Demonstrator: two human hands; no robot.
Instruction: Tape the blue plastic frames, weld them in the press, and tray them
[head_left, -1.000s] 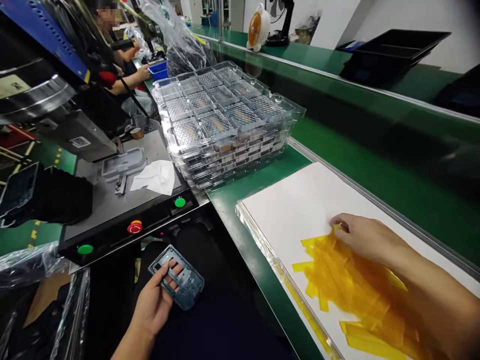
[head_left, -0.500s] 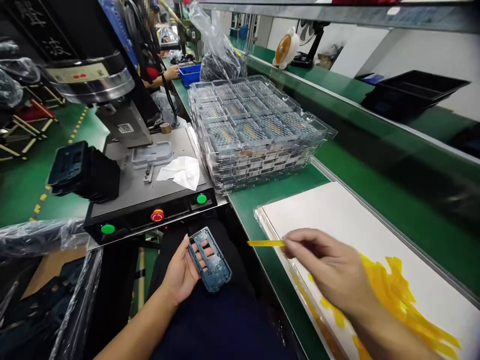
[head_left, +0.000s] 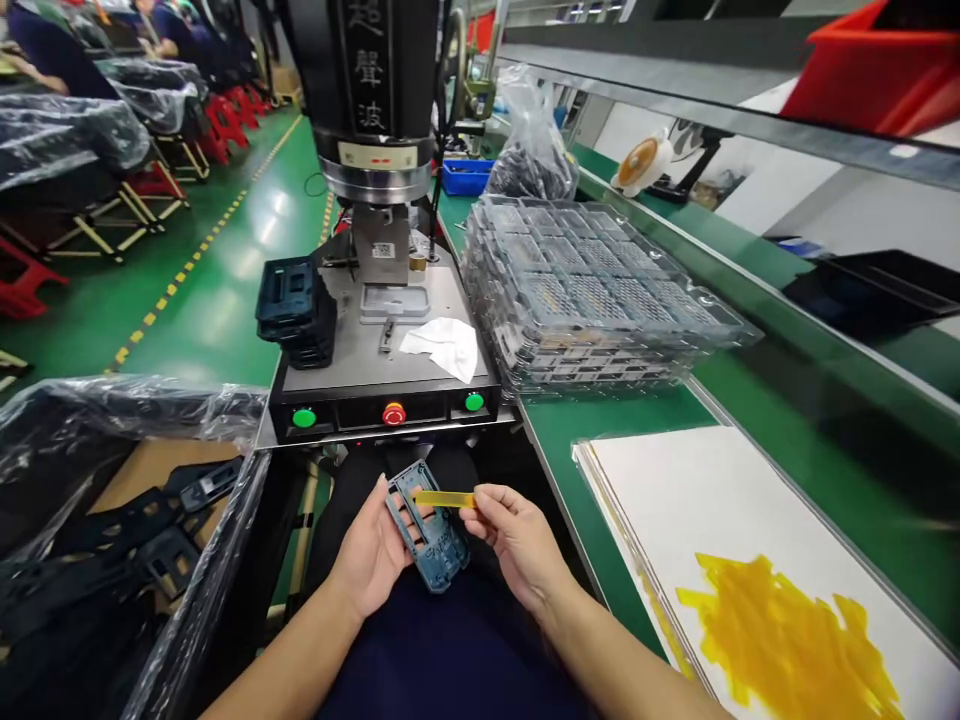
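Observation:
In my left hand (head_left: 370, 560) lies a dark blue-grey plastic housing (head_left: 439, 548) with rectangular openings, its inner side facing up above my lap. Fingers of that hand show through the openings. My right hand (head_left: 517, 540) pinches one end of a yellow translucent strip (head_left: 444, 498). The strip's free end reaches over the upper part of the housing; whether it touches cannot be seen. Many more yellow strips (head_left: 795, 635) lie heaped on a white sheet (head_left: 660, 500) to the right.
Ahead stands a press (head_left: 381, 250) with green buttons, a red stop button (head_left: 394, 413), a white cloth (head_left: 442, 345) and stacked dark housings (head_left: 296, 310) on its base. Stacked clear trays (head_left: 600, 300) stand to its right. A plastic-lined bin (head_left: 225, 560) with dark parts is at left.
My right hand has moved left from above the white sheet, bringing the yellow strip over the housing. My left hand still holds the housing. The camera view has turned left.

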